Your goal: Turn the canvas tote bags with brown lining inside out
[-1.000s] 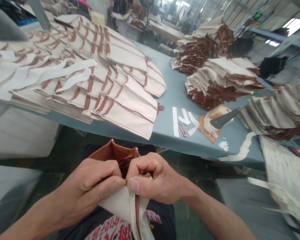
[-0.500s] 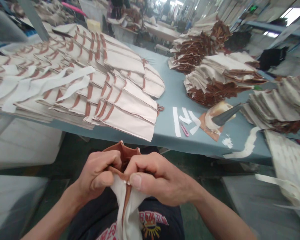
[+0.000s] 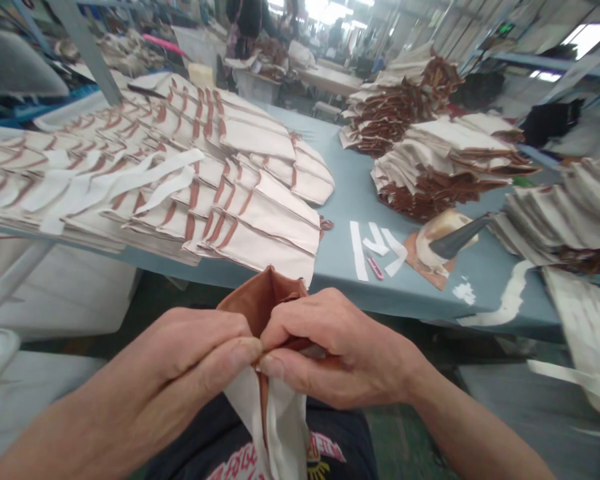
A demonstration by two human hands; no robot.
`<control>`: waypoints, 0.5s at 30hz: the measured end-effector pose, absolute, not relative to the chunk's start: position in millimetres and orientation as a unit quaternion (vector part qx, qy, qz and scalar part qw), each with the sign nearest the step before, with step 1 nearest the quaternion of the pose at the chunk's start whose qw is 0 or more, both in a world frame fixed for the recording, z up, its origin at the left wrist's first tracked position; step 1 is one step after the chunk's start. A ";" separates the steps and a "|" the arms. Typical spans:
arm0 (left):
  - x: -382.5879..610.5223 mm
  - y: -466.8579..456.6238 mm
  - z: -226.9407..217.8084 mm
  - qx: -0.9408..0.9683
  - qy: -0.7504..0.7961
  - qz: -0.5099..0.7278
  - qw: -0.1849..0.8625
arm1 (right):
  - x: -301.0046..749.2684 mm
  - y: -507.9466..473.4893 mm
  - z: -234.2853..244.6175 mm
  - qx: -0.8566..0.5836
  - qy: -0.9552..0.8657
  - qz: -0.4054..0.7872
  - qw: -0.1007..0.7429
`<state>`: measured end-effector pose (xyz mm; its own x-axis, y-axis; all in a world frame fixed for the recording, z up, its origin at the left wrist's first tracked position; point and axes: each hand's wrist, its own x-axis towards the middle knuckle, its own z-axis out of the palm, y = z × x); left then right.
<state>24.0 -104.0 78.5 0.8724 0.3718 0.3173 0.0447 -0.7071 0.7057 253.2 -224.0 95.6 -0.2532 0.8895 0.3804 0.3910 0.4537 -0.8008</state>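
Observation:
Both my hands pinch one cream canvas bag with brown lining over my lap, below the table's front edge. My left hand is closed on its left side, thumb pressed to the cloth. My right hand is closed on its right side, thumb tip meeting the left thumb. The brown lining bunches up above my fingers and the cream cloth hangs down between my wrists.
A blue-grey table carries fanned rows of cream bags with brown straps at left, and stacks of bags at right. White strips, a pink cutter and a dark cone-shaped tool lie near the front edge.
The bag has been worked round in my fingers: more brown lining now stands above my hands, and my left hand has come back in close beside the right. The view has shifted slightly.

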 end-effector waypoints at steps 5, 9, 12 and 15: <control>37.0 -108.1 87.1 0.903 0.070 0.191 0.379 | 255.0 -224.1 90.8 -0.436 -0.739 0.281 0.429; 36.0 -106.2 78.8 0.884 0.063 0.188 0.424 | 257.2 -225.2 85.9 -0.437 -0.722 0.325 0.427; 29.8 -105.8 73.6 0.876 0.061 0.172 0.446 | 257.8 -228.6 87.1 -0.449 -0.723 0.322 0.414; 25.1 -105.8 73.4 0.878 0.065 0.147 0.450 | 257.0 -230.9 91.1 -0.455 -0.731 0.297 0.412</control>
